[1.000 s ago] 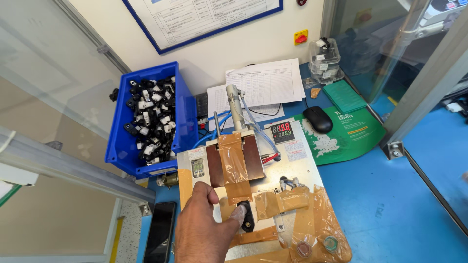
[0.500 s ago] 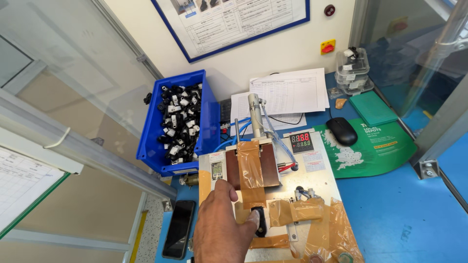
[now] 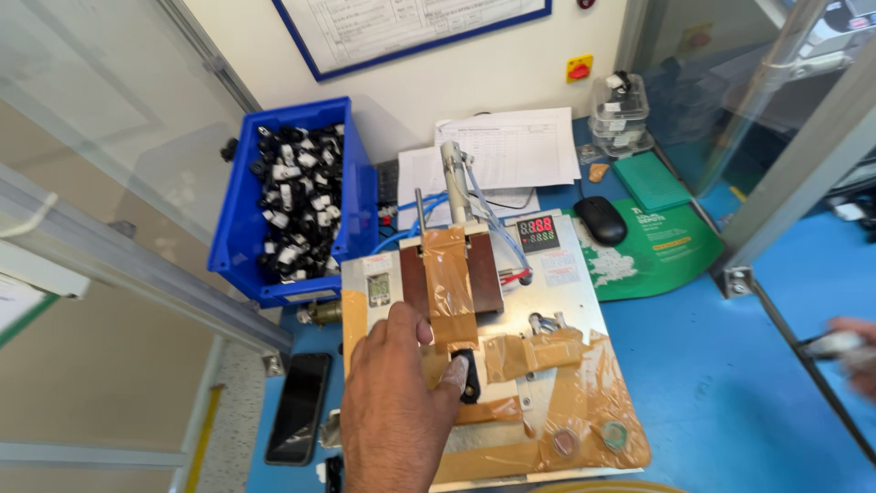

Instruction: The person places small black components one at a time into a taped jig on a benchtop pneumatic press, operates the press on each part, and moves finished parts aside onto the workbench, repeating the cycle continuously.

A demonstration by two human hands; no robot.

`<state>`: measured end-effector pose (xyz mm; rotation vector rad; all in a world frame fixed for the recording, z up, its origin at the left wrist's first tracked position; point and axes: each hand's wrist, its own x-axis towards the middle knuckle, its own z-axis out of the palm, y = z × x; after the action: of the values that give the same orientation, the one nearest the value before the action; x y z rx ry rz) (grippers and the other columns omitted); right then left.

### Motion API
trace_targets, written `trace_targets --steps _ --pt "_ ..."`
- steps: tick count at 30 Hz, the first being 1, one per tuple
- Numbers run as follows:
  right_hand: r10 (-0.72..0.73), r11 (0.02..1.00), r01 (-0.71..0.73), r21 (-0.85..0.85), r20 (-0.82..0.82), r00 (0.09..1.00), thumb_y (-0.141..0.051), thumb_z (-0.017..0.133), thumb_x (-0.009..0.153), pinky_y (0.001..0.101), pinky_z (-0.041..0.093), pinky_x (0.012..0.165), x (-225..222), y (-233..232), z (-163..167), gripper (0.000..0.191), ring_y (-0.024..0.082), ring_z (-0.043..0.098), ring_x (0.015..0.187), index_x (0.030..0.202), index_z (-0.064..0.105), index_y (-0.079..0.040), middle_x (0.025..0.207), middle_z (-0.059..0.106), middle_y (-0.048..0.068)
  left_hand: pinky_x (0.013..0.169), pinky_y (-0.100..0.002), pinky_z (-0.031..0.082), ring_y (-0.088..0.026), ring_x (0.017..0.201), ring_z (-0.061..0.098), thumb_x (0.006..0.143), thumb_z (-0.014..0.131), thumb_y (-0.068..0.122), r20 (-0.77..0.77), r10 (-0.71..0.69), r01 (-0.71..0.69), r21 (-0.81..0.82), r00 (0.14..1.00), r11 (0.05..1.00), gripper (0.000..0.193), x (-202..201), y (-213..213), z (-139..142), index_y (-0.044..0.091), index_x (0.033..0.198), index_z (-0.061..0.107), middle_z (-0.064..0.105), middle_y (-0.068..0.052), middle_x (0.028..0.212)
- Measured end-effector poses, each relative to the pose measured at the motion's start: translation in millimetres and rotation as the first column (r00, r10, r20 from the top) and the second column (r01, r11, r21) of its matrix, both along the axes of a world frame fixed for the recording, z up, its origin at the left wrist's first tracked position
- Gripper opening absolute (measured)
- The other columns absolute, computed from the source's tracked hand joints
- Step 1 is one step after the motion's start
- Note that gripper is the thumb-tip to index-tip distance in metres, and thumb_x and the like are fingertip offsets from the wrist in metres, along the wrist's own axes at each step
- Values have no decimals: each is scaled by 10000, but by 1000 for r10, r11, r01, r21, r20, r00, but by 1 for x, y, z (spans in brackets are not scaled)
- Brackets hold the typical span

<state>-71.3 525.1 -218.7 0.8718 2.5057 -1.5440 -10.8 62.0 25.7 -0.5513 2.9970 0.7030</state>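
A small black plastic part (image 3: 468,375) was pinched between thumb and fingers of the left hand (image 3: 399,411) at lower centre, on the taped metal fixture plate (image 3: 566,310), and largely hidden by them. At the right edge, the right hand (image 3: 853,351) was blurred and cut off; its grip could not be made out.

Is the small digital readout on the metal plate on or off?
On: the digital readout shows lit red digits on its dark face, behind the left hand on the taped metal plate.

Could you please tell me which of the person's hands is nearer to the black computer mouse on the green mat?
The left hand is nearer, though neither is close. It rests on the taped fixture, below and left of the black computer mouse. The right hand, blurred, sits at the frame's right edge, farther away.
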Motion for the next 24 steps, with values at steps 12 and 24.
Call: trace_targets --steps 12,24 --pt "98 994 -68 -86 421 902 -319 707 1005 436 629 751 76 -162 88 328 247 671 825 1223 664 -77 889 668 165 791 -408 507 -210 873 615 839 766 287 -123 -85 116 270 989 956 315 35 -19 -17 180 1065 576 613 -40 865" --pt "93 811 -367 455 520 849 -579 931 672 306 629 673 69 -237 139 630 217 777 752 1098 799 -134 925 755 74 689 -409 492 -201 769 599 808 746 231 -165 -150 194 302 975 933 261 47 -62 -19 172 1012 594 559 -43 797"
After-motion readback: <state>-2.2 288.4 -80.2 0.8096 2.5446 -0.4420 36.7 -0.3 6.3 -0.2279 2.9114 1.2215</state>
